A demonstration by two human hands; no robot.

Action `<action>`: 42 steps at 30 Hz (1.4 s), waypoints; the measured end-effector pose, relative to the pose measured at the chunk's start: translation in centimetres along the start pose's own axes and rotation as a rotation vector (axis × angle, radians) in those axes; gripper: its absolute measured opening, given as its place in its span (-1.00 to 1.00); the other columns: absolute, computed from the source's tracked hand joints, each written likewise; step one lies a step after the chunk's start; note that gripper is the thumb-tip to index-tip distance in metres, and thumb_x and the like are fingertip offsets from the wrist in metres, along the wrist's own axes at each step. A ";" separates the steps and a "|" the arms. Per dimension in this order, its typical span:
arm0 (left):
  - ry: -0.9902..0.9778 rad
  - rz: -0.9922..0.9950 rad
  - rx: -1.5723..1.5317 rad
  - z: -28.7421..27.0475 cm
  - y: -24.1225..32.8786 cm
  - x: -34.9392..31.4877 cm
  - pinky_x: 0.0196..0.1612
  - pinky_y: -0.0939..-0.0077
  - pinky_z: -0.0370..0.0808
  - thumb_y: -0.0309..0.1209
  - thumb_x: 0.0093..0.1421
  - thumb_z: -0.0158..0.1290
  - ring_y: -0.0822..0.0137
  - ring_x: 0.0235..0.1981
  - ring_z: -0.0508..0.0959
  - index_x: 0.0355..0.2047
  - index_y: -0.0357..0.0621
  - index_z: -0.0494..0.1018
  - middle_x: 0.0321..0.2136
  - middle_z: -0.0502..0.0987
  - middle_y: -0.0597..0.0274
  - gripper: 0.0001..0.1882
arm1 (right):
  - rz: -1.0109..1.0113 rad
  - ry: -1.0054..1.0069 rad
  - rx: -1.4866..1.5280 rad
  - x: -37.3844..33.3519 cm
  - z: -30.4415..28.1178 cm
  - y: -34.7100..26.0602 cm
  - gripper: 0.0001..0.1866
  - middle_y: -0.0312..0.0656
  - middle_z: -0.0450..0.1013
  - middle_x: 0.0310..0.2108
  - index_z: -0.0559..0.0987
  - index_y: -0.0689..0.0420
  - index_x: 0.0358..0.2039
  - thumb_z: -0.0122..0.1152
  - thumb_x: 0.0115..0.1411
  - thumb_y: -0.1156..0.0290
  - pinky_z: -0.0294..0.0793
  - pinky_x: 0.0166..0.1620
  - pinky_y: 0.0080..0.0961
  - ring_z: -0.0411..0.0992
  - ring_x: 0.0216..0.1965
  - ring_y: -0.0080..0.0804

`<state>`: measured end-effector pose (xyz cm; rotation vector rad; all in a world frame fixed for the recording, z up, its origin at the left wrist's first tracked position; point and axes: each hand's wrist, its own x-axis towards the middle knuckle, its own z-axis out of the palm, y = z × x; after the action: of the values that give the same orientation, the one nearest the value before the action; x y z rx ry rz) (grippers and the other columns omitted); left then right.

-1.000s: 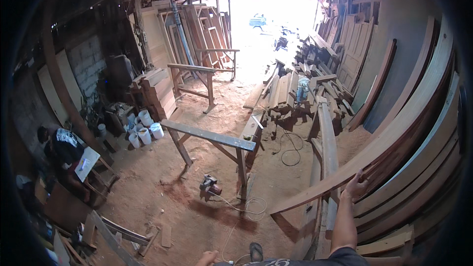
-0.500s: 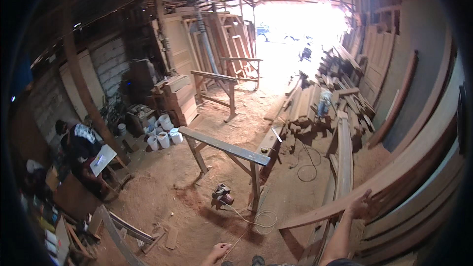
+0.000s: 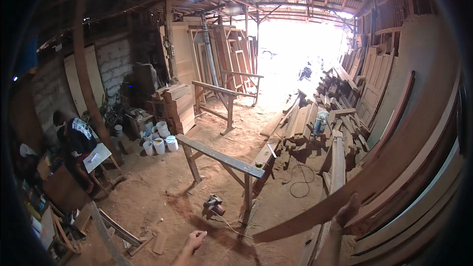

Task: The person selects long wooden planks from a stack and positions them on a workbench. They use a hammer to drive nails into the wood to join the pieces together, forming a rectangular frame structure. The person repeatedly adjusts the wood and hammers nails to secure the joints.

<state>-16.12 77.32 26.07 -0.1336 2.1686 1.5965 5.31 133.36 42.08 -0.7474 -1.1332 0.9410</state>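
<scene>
My right hand [image 3: 347, 210] grips the lower edge of a long wooden plank [image 3: 384, 172]. The plank slants from its pointed-looking near end, low in the middle, up toward the right wall, with its broad brown face showing. At the lower middle is my left hand [image 3: 196, 241], fingers curled together above the sawdust floor. Whether it pinches something small cannot be made out. Ahead of it a power tool [image 3: 214, 204] with a pale cord [image 3: 253, 234] lies on the ground, beside the legs of a wooden sawhorse [image 3: 219, 155].
More long boards [image 3: 409, 221] lean along the right side. A timber pile [image 3: 315, 113] lies ahead on the right, with a dark looped cable [image 3: 300, 182] nearer. White buckets [image 3: 160, 143] stand on the left. A person [image 3: 79, 138] sits at far left by a small board-topped stand [image 3: 98, 157].
The plank has swung left at its near end and turned to show more of its broad face, my right hand still on it. My left hand has moved up and left. The view has shifted slightly.
</scene>
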 end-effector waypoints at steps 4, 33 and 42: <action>0.051 0.380 0.085 0.6 4.2 -1.8 -0.02 0.44 0.53 -0.17 0.32 0.19 0.35 -0.16 0.62 -0.11 -0.26 0.60 -0.21 0.67 0.15 -0.64 | 0.235 -0.174 0.458 -2.8 8.3 -7.2 -0.42 0.09 0.48 0.07 0.37 0.34 0.26 -0.10 0.52 0.06 0.47 0.08 -0.23 0.47 -0.05 -0.12; 1.125 0.702 0.859 -30.9 14.6 -18.7 0.41 -0.13 0.12 0.16 0.03 0.35 -0.01 0.33 0.28 0.29 0.05 0.35 0.23 0.37 0.05 -0.11 | -0.753 -0.548 -0.044 -36.2 36.1 -17.4 -0.09 0.12 0.22 0.13 0.10 0.32 0.23 0.46 0.12 0.11 0.35 0.24 0.05 0.35 0.12 -0.01; 0.905 0.374 0.897 -35.9 1.8 -18.6 0.26 0.05 0.38 0.37 -0.01 0.24 -0.02 0.07 0.56 -0.09 -0.18 0.58 -0.06 0.60 0.03 -0.17 | 0.921 -1.534 1.495 -51.4 38.8 -10.3 -0.13 -0.03 0.33 0.05 0.30 0.08 0.26 -0.06 0.28 -0.44 0.45 0.10 0.10 0.36 0.10 -0.04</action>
<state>-10.42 41.31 43.55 -0.1947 3.5707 0.5454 -36.88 83.68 40.72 1.0600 -0.7543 2.8464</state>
